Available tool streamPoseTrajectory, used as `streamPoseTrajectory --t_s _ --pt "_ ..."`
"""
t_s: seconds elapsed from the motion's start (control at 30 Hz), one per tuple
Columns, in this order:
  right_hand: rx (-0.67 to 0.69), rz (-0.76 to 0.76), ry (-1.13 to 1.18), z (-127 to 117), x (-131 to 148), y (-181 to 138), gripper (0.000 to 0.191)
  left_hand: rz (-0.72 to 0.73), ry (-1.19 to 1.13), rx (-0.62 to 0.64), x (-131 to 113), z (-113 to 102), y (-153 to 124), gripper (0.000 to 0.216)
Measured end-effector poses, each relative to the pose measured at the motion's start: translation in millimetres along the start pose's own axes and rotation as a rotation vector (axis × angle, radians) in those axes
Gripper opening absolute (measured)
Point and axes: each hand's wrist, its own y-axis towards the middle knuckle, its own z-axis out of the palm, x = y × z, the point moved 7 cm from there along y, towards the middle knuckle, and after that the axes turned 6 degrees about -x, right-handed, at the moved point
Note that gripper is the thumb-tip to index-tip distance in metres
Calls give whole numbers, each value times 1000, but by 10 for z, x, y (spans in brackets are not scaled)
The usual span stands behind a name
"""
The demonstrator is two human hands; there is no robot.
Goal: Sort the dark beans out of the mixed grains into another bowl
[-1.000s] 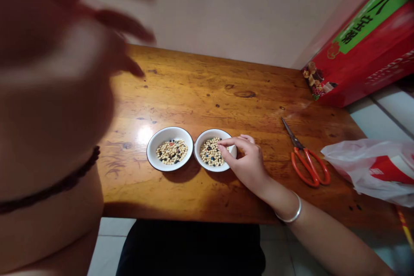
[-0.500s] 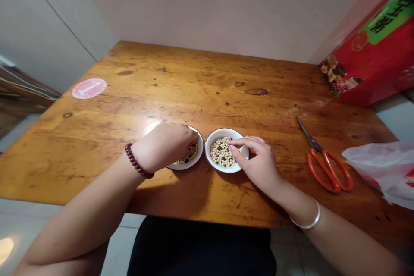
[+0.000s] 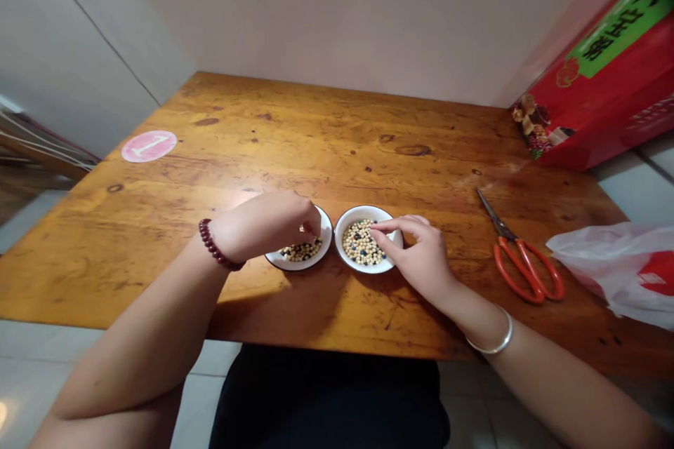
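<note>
Two white dark-rimmed bowls stand side by side, almost touching. The left bowl [image 3: 326, 237] contains yellow and black beans [image 3: 301, 252]. Over its far side is my left hand [image 3: 279, 221], bent down with the fingers curled together; what they hold is hidden. In the right bowl [image 3: 363, 211] lie more pale yellow beans [image 3: 361, 242] mixed with several dark ones. My right hand [image 3: 421, 242] reaches over that bowl's right rim, thumb and index fingertip pinched just above the beans. Whatever is between those fingertips is too small to make out.
Orange-handled scissors [image 3: 526, 266] lie open on the wooden table [image 3: 295, 126] to the right. Beyond them sit a white plastic bag [image 3: 605, 259] and a red box [image 3: 605, 105]. A pink round sticker [image 3: 149, 146] marks the left side. A wall borders the back.
My left hand has lifted and tilted slightly, showing more beans in the left bowl. My right thumb and index finger have closed together. The view has shifted a little.
</note>
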Motion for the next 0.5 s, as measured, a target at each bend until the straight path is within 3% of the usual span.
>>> streamPoseTrajectory --t_s 0.23,0.5 --pt "-19 -68 21 14 71 -13 5 87 -121 -110 -61 -51 22 17" --pt "-59 -368 -141 -85 374 -82 10 138 -335 -226 -340 24 125 14"
